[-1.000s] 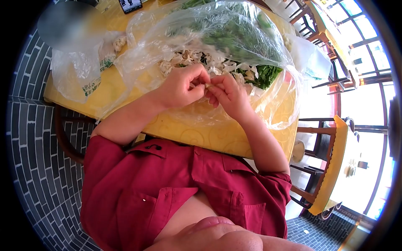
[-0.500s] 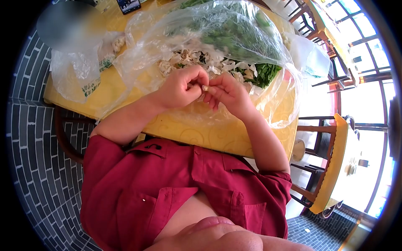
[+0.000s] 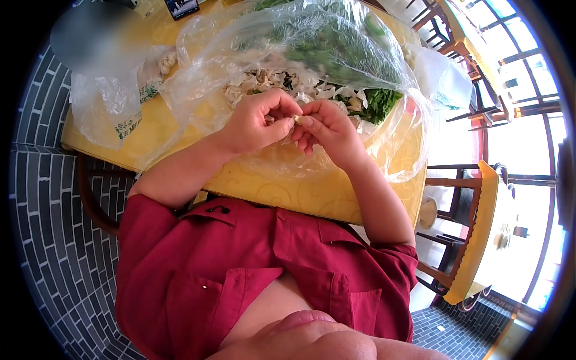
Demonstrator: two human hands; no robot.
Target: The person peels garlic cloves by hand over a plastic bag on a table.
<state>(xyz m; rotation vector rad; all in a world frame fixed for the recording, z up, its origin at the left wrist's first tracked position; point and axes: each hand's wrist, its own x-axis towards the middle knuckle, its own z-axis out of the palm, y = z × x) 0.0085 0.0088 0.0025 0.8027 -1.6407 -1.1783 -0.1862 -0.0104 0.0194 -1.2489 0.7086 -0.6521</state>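
Observation:
A small pale garlic clove [image 3: 297, 120] is pinched between my two hands, over the front part of the yellow table. My left hand [image 3: 255, 125] curls its fingers round, thumb and fingertips against one side of the clove. From the other side, my right hand [image 3: 333, 133] grips it between thumb and forefinger, the other fingers bent beneath. Just beyond my hands lies a heap of papery garlic skins [image 3: 255, 81]. Leafy greens [image 3: 381, 107] lie beside the skins and under a large clear plastic bag [image 3: 336, 45]. My left palm is hidden.
The yellow tablecloth [image 3: 252, 186] covers the table before me. At the left, a plastic bag [image 3: 105, 105] lies near whole garlic bulbs [image 3: 166, 62]. A phone [image 3: 182, 7] stands at the back. Another bag [image 3: 444, 81] is at the right edge, with chairs [image 3: 456, 198] beyond.
My hands have shifted slightly, and the fingers have moved on the clove, which shows a little more between my thumbs. The bags and greens look the same.

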